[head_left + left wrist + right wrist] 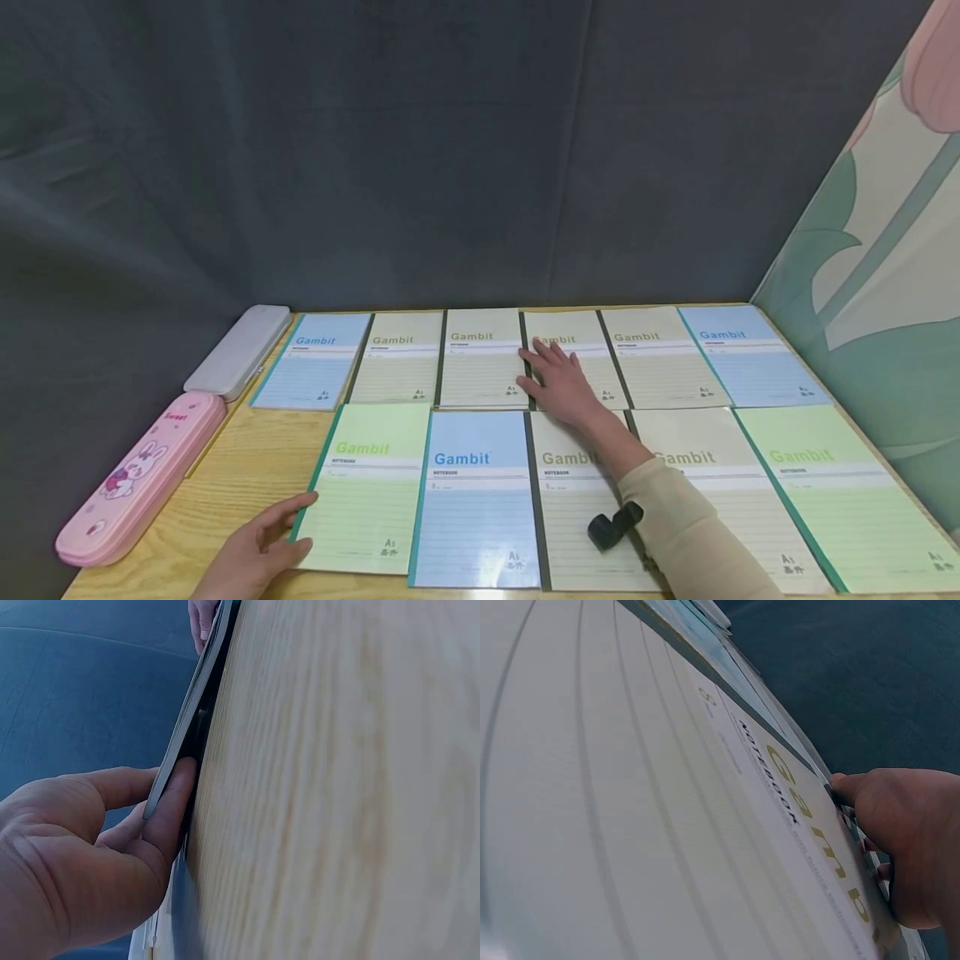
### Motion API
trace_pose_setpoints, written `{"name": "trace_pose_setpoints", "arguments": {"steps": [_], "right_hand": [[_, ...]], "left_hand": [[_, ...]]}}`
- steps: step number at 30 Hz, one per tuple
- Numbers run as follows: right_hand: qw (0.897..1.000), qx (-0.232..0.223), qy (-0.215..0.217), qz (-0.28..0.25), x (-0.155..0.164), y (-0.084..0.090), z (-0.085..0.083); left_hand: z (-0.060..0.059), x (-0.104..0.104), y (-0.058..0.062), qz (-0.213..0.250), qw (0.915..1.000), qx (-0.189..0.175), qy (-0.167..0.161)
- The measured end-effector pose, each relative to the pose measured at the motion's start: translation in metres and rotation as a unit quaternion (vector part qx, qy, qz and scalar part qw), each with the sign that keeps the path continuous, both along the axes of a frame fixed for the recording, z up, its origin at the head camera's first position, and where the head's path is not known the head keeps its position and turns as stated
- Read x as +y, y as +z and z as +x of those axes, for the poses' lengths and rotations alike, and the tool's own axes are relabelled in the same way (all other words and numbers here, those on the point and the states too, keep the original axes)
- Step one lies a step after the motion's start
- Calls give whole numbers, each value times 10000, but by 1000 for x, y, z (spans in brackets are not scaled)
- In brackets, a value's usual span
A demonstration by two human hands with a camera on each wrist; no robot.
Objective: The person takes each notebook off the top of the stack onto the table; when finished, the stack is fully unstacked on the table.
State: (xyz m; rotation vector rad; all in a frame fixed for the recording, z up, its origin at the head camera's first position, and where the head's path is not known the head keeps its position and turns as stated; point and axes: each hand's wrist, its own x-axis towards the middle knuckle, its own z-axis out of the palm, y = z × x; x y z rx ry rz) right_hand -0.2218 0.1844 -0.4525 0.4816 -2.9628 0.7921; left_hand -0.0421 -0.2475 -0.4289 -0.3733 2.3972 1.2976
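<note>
While eleven notebooks lie flat in two neat rows on the table, nothing is stacked yet — so the work looks barely begun. Left hand pinches the green notebook by its front-left edge. Right hand rests flat, fingers spread, on a beige notebook in the back row.
</note>
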Motion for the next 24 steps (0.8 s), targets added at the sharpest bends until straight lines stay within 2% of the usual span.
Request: {"name": "trace_pose_setpoints", "arguments": {"steps": [12,15,21,24], "right_hand": [[10000,32,38,11,-1,2,1],[10000,46,43,22,-1,2,1],[10000,34,-28,53,0,3,1],[10000,20,-17,31,-1,3,1]], "left_hand": [[1,-8,1,-130,9996,73,-239],[2,-9,1,-14,9997,122,-235],[2,-9,2,504,9974,229,-450],[1,-9,3,434,9971,294,-554]]}}
